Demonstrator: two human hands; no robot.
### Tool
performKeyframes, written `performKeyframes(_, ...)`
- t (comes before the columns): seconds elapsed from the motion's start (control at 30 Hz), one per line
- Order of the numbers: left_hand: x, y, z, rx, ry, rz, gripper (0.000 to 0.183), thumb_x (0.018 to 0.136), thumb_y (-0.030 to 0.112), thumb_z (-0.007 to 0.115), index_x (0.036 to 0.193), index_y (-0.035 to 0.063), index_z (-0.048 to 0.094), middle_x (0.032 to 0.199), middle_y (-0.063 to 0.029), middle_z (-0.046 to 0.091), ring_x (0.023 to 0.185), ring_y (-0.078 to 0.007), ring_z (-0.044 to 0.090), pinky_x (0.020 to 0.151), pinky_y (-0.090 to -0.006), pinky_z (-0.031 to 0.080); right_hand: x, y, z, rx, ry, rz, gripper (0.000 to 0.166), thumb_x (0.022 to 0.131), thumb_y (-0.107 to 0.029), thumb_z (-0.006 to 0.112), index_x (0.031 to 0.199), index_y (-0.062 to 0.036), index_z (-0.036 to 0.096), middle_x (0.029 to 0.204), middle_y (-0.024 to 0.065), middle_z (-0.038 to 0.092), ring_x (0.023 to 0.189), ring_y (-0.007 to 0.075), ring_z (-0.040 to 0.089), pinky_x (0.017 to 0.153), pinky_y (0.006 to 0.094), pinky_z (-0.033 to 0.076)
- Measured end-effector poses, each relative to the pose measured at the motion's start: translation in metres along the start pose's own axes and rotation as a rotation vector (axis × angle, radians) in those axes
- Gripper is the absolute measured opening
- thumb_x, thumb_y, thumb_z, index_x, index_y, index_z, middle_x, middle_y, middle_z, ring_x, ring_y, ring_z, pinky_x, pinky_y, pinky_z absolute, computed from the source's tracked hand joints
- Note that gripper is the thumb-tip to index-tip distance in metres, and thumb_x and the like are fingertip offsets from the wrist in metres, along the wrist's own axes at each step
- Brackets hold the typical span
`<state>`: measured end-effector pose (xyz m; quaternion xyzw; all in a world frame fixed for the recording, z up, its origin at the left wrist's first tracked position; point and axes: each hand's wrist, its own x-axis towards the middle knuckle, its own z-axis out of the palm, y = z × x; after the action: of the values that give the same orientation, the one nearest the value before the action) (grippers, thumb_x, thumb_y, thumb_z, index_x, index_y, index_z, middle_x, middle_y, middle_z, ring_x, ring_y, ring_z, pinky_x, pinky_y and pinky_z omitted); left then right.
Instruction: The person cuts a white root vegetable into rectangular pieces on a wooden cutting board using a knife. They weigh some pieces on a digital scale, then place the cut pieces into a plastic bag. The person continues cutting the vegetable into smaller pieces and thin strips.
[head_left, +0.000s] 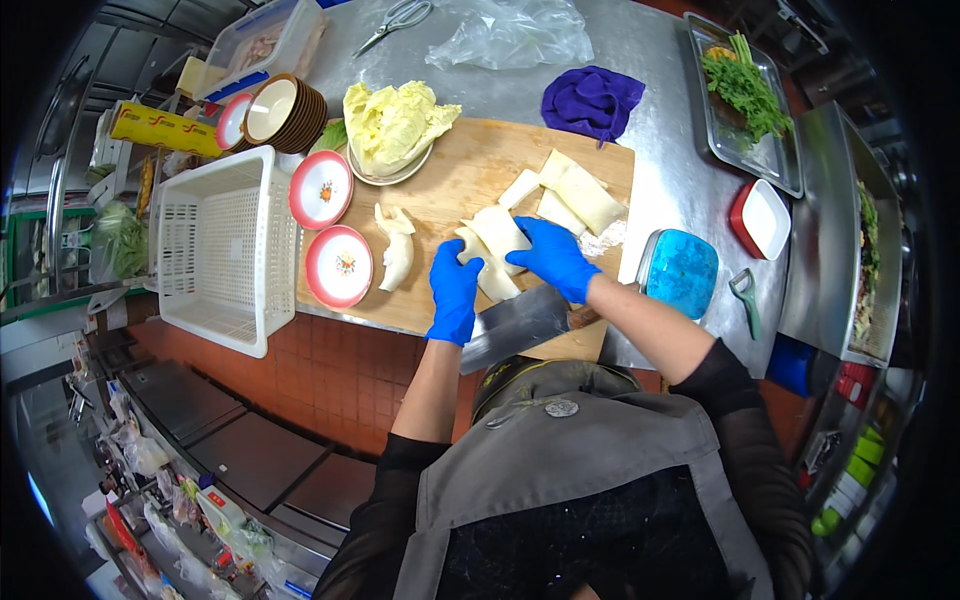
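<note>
My left hand (454, 289), in a blue glove, grips the left edge of pale, flat food slabs (498, 231), possibly squid. At their right edge, my right hand (555, 259), gloved alike, has its thumb and fingers on the upper slab. A second slab (495, 279) lies partly under it. More pale slabs (583, 187) overlap farther back on the wooden cutting board (480, 157). A cleaver (521, 324) rests along the board's near edge, its handle partly hidden by my right forearm. Left of my hands lies a pale, curled piece (396, 247) with a forked end.
Left stand enamel plates (339, 266), napa cabbage (394, 127), stacked bowls (289, 112) and a white plastic basket (217, 247). A purple cloth (591, 103) lies behind the board. Rightward are a blue-lidded container (681, 274), a peeler (746, 304), a red-white dish (761, 219) and a greens tray (712, 135).
</note>
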<state>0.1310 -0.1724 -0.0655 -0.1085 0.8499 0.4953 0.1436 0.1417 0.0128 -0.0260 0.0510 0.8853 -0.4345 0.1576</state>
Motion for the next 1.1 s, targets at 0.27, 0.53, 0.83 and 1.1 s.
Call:
performKeyframes(0.27, 0.014, 0.016, -0.034, -0.569, -0.341, -0.172, 0.036, 0.085, 0.010, 0.060, 0.118, -0.0015, 0.053, 0.108, -0.0110, 0.061, 0.095, -0.0211, 0.061, 0.077, -0.0332, 0.053, 0.007, 0.000, -0.022, 0.752, -0.241, 0.103, 0.038, 0.085, -0.022, 0.064, 0.113, 0.0029, 0.059, 0.104, 0.0081, 0.064, 0.095, 0.0141, 0.058, 0.084, 0.0277, 0.045)
performKeyframes(0.53, -0.007, 0.104, -0.005, -0.683, -0.544, -0.102, 0.038, 0.087, 0.012, 0.058, 0.122, 0.0005, 0.049, 0.115, -0.0117, 0.058, 0.101, -0.0226, 0.060, 0.082, -0.0348, 0.053, -0.029, -0.002, -0.069, 0.619, -0.206, -0.048, 0.046, 0.086, -0.023, 0.064, 0.122, 0.0032, 0.052, 0.110, 0.0112, 0.061, 0.102, 0.0169, 0.055, 0.091, 0.0303, 0.043)
performKeyframes(0.83, -0.047, 0.165, 0.116, -0.512, -1.025, -0.129, 0.035, 0.087, 0.009, 0.057, 0.120, -0.0005, 0.047, 0.112, -0.0154, 0.057, 0.102, -0.0238, 0.060, 0.085, -0.0324, 0.052, -0.128, 0.099, -0.178, 0.530, -0.038, -0.030, 0.049, 0.079, -0.020, 0.067, 0.120, 0.0026, 0.055, 0.108, 0.0131, 0.063, 0.100, 0.0185, 0.058, 0.089, 0.0309, 0.044)
performKeyframes(1.1, -0.050, 0.148, 0.145, -0.235, -0.925, -0.050, 0.041, 0.088, 0.013, 0.058, 0.125, -0.0020, 0.049, 0.107, -0.0119, 0.060, 0.092, -0.0180, 0.061, 0.081, -0.0285, 0.049, -0.125, 0.181, -0.185, 0.245, -0.204, 0.235, 0.055, 0.073, -0.020, 0.071, 0.122, -0.0010, 0.055, 0.111, 0.0122, 0.063, 0.101, 0.0219, 0.059, 0.090, 0.0347, 0.045)
